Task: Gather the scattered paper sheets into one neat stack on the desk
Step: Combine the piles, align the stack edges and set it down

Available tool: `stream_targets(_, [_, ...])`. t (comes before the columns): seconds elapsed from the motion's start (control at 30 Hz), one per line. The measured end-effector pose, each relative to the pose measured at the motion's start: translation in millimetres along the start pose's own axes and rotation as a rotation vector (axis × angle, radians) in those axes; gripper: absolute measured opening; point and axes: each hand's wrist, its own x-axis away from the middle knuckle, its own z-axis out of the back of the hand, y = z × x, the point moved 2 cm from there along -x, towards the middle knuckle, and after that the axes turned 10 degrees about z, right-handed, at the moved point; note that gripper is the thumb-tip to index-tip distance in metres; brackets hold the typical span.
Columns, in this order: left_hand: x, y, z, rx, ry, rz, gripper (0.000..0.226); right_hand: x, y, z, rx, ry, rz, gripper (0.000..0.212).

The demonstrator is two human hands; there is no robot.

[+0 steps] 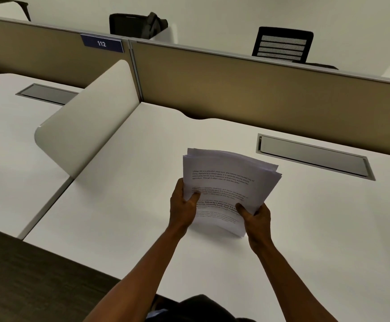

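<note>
A bundle of printed white paper sheets (226,180) stands tilted over the middle of the white desk (128,182), its lower edge near or on the desktop. The sheets bow slightly and their top edges are fanned and uneven. My left hand (183,205) grips the bundle's left edge, thumb on the front page. My right hand (255,216) grips the lower right corner, thumb also on the front. No loose sheets show elsewhere on the desk.
A curved white side divider (84,126) rises at the desk's left. A tan partition (247,89) with a "112" label (101,43) runs along the back. A grey cable hatch (314,156) lies back right. Black chairs (282,44) stand beyond the partition.
</note>
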Motion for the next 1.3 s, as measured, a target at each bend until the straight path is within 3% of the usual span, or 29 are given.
stream_targets(0.53, [-0.3, 15.4, -2.4, 0.035, -0.022, -0.043, 0.033, -4.2, -13.1, -3.6, -0.082, 0.009, 0.066, 0.028])
stream_targets(0.7, [6.1, -4.3, 5.2, 0.120, 0.008, 0.057, 0.049, 1.6, 2.2, -2.1, -0.036, 0.032, 0.028, 0.034])
stream_targets(0.9, [2.6, 6.8, -5.6, 0.173, -0.009, 0.073, 0.027, -2.4, -2.0, -9.2, -0.086, 0.017, 0.023, 0.032])
stream_targets(1.17, [12.1, 4.6, -9.2, 0.147, -0.023, 0.043, 0.039, 5.1, 3.8, -4.6, -0.091, -0.002, 0.040, 0.036])
stream_targets(1.3, [10.7, -5.1, -11.0, 0.077, -0.030, 0.073, 0.033, 8.2, 14.5, -3.1, -0.046, -0.005, 0.012, 0.031])
